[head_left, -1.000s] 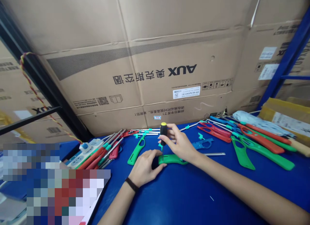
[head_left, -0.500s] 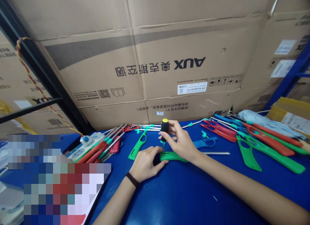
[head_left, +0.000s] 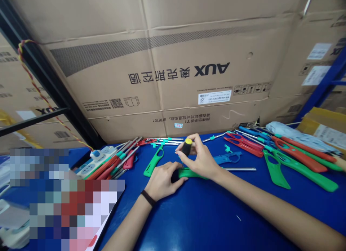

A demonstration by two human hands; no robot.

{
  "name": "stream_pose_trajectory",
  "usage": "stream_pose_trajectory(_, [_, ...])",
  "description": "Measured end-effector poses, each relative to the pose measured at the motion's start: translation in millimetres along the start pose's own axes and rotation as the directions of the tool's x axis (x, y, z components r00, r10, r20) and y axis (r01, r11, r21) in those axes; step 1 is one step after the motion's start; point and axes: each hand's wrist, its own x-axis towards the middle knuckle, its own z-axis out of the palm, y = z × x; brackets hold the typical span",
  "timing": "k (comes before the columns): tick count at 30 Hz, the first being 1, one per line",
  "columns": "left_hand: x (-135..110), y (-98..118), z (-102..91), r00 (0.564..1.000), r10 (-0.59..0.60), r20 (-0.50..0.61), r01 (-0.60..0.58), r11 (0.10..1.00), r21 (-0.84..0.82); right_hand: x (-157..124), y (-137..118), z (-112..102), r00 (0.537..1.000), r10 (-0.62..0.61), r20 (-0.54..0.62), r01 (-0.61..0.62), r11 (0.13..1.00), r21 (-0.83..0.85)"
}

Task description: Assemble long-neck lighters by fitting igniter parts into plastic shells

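Observation:
In my right hand (head_left: 201,159) is a screwdriver (head_left: 186,147) with a black handle and yellow cap, gripped between thumb and fingers. It leans above a green plastic lighter handle (head_left: 189,172) lying on the table; most of its shaft and its tip are hard to make out. My left hand (head_left: 165,180) grips the left end of that handle between thumb and fingers, and a dark band circles the wrist. A metal tube (head_left: 240,169) extends to the right behind my right wrist. Left of the hands lies a separate green shell half (head_left: 154,162).
Red shells (head_left: 244,145), green shells (head_left: 305,168) and a blue shell (head_left: 234,158) lie to the right. Orange and red lighters (head_left: 108,165) are heaped at the left beside a white power strip (head_left: 94,164). A large cardboard box (head_left: 167,45) walls off the back.
My right hand has tilted the screwdriver from upright to leaning, its yellow cap now lower and farther right. My left hand stays on the green lighter handle.

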Motion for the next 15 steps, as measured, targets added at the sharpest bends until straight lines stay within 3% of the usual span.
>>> stream_pose_trajectory(4, [-1,-1,1.0,1.0,-0.003,0.01,0.004,1.0,-0.022,4,-3,10,0.998,-0.052,0.035,0.048,0.993,0.112])
stream_pose_trajectory(9, [-2,-2,2.1,1.0,-0.023,0.021,0.023,1.0,-0.012,16,-7,23,0.985,0.035,0.168,-0.083,0.954,0.288])
stream_pose_trajectory(15, [-1,-1,1.4,0.998,-0.037,0.047,0.038,0.999,-0.008,20,-4,27,0.995,0.034,0.092,-0.076,0.861,0.503])
